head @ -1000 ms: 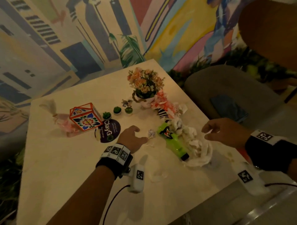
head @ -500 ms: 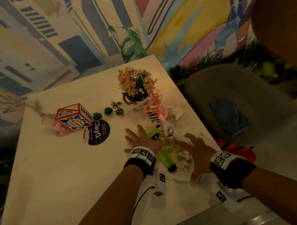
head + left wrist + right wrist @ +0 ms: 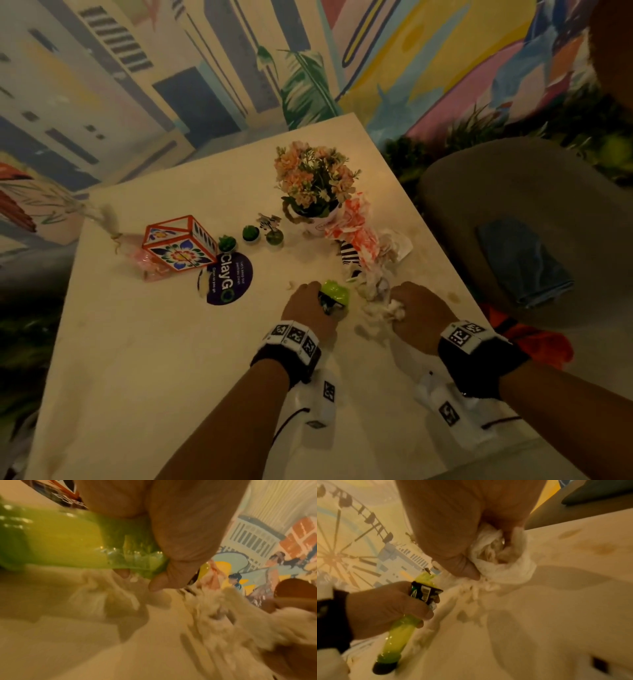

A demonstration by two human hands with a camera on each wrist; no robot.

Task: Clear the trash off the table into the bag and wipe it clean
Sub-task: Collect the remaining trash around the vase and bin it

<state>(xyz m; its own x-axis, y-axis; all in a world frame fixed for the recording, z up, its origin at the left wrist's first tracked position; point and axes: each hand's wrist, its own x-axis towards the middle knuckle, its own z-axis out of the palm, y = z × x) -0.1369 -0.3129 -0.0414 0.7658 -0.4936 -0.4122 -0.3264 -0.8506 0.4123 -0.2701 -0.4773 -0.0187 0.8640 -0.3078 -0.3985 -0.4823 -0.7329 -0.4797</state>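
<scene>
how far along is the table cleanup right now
Early. Nothing looks bagged, and no bag is clearly in view. In hand: the left hand grips the green plastic bottle, and the right hand holds crumpled white tissue. Left: the red-and-white wrapper, the striped scrap, more tissue, then wiping the stained table, perhaps with the blue cloth.

The pale bench [image 3: 144, 359] carries a flower pot [image 3: 313, 219], patterned box [image 3: 180, 246], round sticker [image 3: 227, 282], small plants [image 3: 251, 233] and crumpled tissues [image 3: 376, 284].
</scene>
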